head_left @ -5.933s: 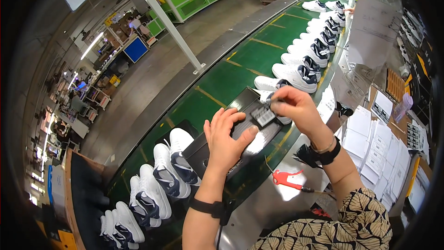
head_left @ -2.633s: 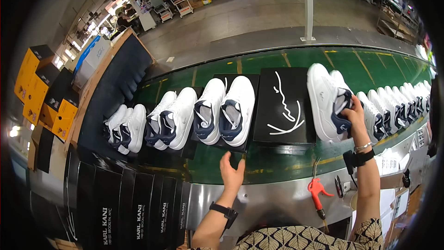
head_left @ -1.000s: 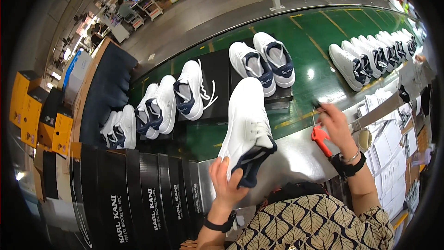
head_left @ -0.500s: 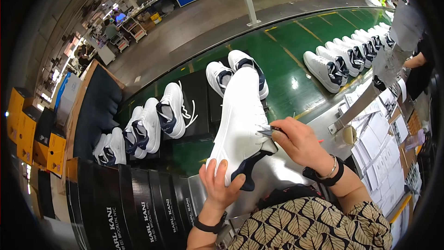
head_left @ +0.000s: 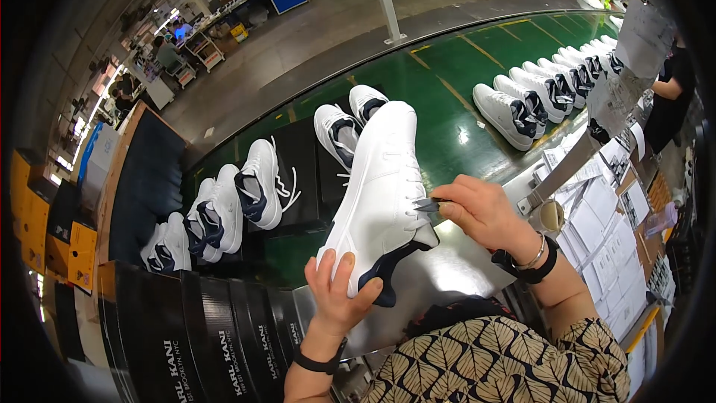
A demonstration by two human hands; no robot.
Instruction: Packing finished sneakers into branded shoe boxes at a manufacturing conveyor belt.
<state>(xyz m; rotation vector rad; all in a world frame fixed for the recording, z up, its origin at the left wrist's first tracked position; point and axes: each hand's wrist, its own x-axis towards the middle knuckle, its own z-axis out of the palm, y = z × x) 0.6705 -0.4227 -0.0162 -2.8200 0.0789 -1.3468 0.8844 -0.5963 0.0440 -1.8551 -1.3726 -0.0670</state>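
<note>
A white sneaker [head_left: 373, 179] with a dark navy heel collar is held up on its side in front of me, toe pointing away. My left hand [head_left: 341, 291] grips it by the heel, thumb on the navy part and fingers along the sole edge. In my right hand [head_left: 481, 213] is a pair of small thread snips [head_left: 427, 204], their metal blades touching or very near the lace area. My fingers cover most of the handle. Another white sneaker [head_left: 337, 134] stands just beyond the held one, with a further one partly hidden behind it.
More white sneakers [head_left: 257, 183] stand at the left by black shoe boxes [head_left: 212, 328]. A long row of sneakers [head_left: 507, 116] lines the green conveyor belt [head_left: 436, 123]. Papers [head_left: 597, 216] and a cup [head_left: 548, 216] lie at the right, where another person [head_left: 671, 93] stands.
The whole view has shifted slightly, moving the surroundings left in the picture. The snips stay at the lacing, and both hands keep their hold.
</note>
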